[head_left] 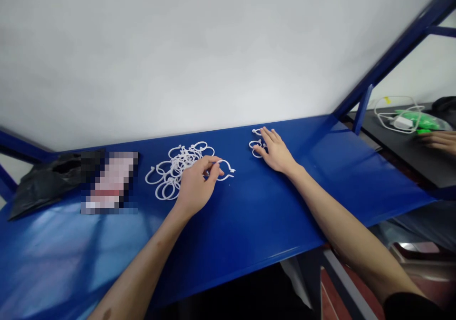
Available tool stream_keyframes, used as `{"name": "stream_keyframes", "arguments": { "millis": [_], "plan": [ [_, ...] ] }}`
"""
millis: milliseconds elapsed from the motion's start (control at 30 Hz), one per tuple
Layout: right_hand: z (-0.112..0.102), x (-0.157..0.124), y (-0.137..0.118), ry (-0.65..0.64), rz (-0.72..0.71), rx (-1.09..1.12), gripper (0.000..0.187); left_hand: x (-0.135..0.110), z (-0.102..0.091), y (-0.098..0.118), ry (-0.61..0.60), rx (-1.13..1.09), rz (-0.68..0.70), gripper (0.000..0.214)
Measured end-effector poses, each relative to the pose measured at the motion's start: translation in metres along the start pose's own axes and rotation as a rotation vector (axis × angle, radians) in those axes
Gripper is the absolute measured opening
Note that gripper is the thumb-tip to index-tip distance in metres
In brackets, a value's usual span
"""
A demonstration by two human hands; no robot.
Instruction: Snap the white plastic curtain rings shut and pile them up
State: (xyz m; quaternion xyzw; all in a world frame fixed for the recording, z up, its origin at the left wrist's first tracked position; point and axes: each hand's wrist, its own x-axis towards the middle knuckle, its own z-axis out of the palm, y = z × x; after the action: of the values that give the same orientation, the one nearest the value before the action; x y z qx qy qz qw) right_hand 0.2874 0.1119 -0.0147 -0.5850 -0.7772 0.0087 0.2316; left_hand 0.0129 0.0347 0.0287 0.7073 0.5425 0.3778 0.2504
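Observation:
Between the thumb and fingers of my left hand point(199, 182) is a white plastic ring point(228, 164), its open ends pointing right. Just behind that hand lies a tangled pile of similar white rings point(183, 160) on the blue table. Over to the right, my right hand point(276, 151) rests palm down with its fingers stretched out. A few white rings point(253, 143) show at its fingertips and thumb, partly hidden beneath the hand.
A black plastic bag point(42, 179) and a blurred-out flat object point(112, 182) lie left on the blue table point(242, 234). A white wall stands behind. At right, another person's hand point(440, 140) is near a white charger cable point(402, 120) and green items on a black surface point(395, 144).

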Motion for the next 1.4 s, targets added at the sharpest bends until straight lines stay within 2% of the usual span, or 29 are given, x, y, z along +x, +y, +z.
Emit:
{"name": "stream_keyframes", "arguments": {
  "millis": [133,333,500,600,733,800,900,1000,1167,1233,1400],
  "plan": [
    [0.004,0.0,0.002,-0.035,-0.007,-0.024,0.065,-0.001,0.002,0.001,-0.022,0.006,0.02,0.019],
    [0.001,-0.002,-0.005,0.062,0.017,-0.066,0.048,-0.002,0.002,-0.001,-0.037,0.019,0.021,0.019],
    [-0.01,-0.007,-0.022,0.186,-0.002,-0.013,0.043,-0.001,0.001,-0.003,-0.004,0.044,-0.002,0.018],
    [-0.02,-0.015,-0.04,0.203,-0.103,0.158,0.041,-0.001,0.001,-0.001,-0.003,0.003,-0.04,0.018],
    [-0.027,-0.03,-0.065,0.01,-0.351,0.454,0.052,-0.002,-0.001,0.001,-0.076,-0.089,-0.097,0.021],
    [-0.027,-0.036,-0.075,-0.069,-0.463,0.493,0.046,-0.002,-0.002,0.002,-0.14,-0.131,-0.125,0.023],
    [-0.024,-0.041,-0.082,-0.058,-0.526,0.511,0.028,-0.004,0.001,0.001,-0.266,-0.167,-0.142,0.027],
    [-0.021,-0.041,-0.083,0.002,-0.501,0.59,0.019,-0.007,0.009,0.0,-0.316,-0.168,-0.125,0.028],
    [-0.018,-0.038,-0.081,0.046,-0.328,0.602,0.015,-0.011,0.015,-0.002,-0.123,-0.109,-0.072,0.026],
    [-0.017,-0.038,-0.081,0.049,-0.284,0.582,0.016,-0.011,0.014,-0.002,-0.104,-0.089,-0.039,0.027],
    [-0.016,-0.04,-0.082,0.022,-0.292,0.614,0.021,-0.01,0.012,-0.002,-0.076,-0.064,-0.019,0.025]
  ]
}}
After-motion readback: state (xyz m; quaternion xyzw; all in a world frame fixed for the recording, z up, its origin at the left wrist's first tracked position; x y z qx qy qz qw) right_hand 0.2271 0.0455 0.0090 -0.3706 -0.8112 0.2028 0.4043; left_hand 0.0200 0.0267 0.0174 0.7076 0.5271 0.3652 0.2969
